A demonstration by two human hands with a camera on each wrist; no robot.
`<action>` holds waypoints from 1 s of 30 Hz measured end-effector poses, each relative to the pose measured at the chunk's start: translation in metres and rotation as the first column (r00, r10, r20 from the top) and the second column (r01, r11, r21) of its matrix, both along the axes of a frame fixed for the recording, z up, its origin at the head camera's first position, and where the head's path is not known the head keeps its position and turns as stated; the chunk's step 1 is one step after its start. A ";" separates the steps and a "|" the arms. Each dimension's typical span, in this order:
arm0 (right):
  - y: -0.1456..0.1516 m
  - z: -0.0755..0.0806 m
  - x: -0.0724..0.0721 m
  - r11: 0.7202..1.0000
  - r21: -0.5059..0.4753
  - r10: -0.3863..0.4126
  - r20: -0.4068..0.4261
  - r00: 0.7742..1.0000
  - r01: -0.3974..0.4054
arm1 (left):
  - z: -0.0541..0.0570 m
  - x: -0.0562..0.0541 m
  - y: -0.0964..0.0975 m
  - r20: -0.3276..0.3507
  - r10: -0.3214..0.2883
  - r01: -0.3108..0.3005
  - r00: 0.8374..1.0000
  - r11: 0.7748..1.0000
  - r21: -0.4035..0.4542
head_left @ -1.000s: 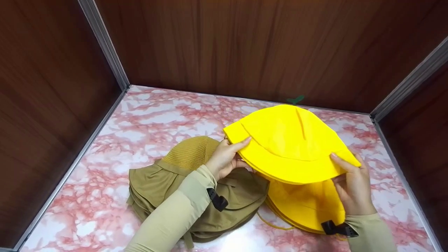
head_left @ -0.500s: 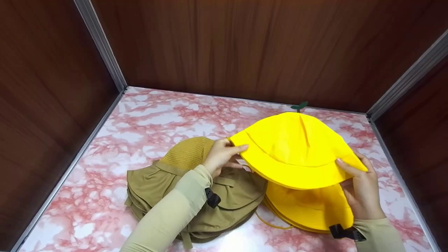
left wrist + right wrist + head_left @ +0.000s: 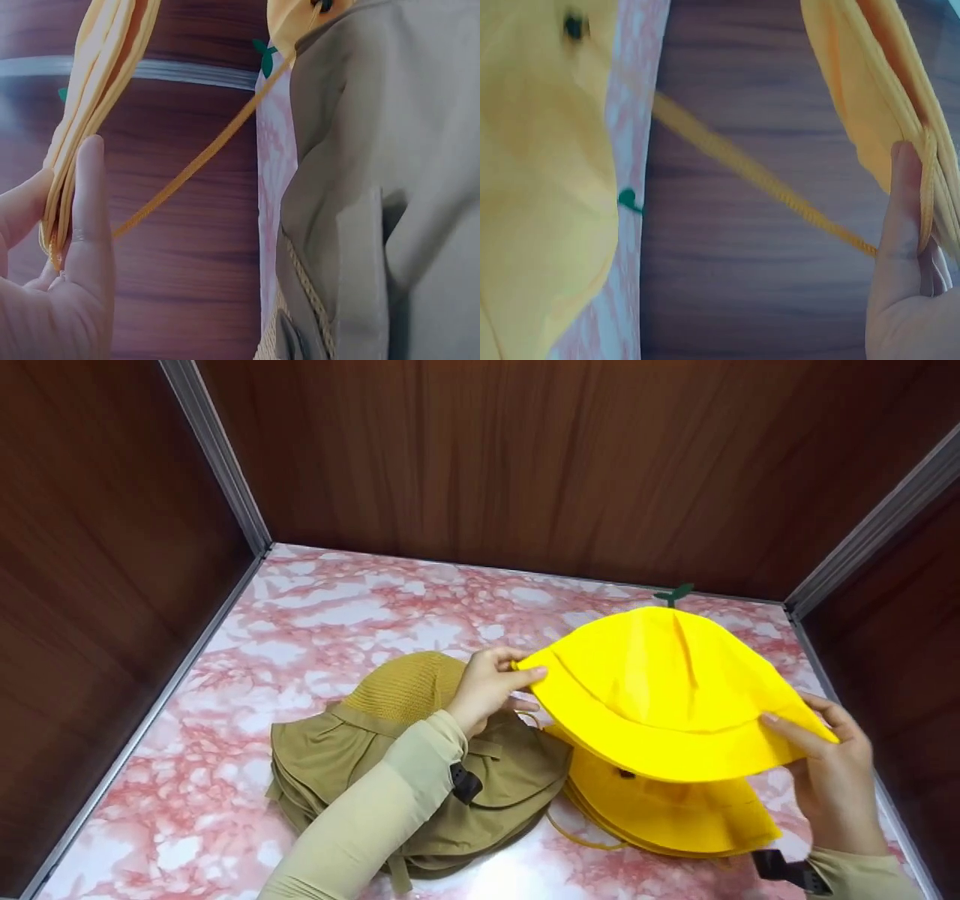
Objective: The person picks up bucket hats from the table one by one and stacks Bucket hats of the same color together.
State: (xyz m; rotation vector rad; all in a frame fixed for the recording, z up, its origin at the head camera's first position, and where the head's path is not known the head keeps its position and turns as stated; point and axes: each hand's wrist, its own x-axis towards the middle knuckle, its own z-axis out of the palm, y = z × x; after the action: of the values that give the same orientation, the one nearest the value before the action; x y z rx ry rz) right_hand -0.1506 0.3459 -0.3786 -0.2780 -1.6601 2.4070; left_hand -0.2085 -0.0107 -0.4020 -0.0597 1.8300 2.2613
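Yellow hat [image 3: 667, 690] is held up over the right side of the pink marble table [image 3: 315, 607]. Left hand [image 3: 487, 690] pinches its left brim and right hand [image 3: 840, 780] pinches its right brim. More yellow hats [image 3: 667, 817] lie under it. Tan hats [image 3: 360, 765] lie to the left.

Khaki hats [image 3: 420, 780] partly behind sleeve [image 3: 367, 825]

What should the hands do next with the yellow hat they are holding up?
Probably carry the yellow hat a little further right. Both the left hand and right hand pinch its brim, and it hangs above the yellow pile.
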 end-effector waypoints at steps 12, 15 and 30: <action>0.032 -0.014 0.016 0.953 0.301 -0.101 0.181 0.978 0.043 | -0.007 0.009 0.015 -0.307 -0.105 -0.046 0.946 0.893 -0.448; 0.037 -0.021 0.022 0.943 0.330 -0.122 0.216 0.969 0.045 | -0.009 0.011 0.019 -0.335 -0.138 -0.065 0.932 0.846 -0.528; 0.051 -0.061 0.039 0.909 0.411 -0.224 0.337 0.915 0.071 | -0.029 0.017 0.038 -0.231 -0.294 -0.017 0.928 0.583 -0.812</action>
State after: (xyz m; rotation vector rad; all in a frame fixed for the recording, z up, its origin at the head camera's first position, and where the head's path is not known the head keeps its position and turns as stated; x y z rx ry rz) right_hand -0.1115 0.3970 -0.4395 -0.8104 -2.1444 1.9327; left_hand -0.1913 0.0268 -0.4313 0.3463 2.7914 1.1830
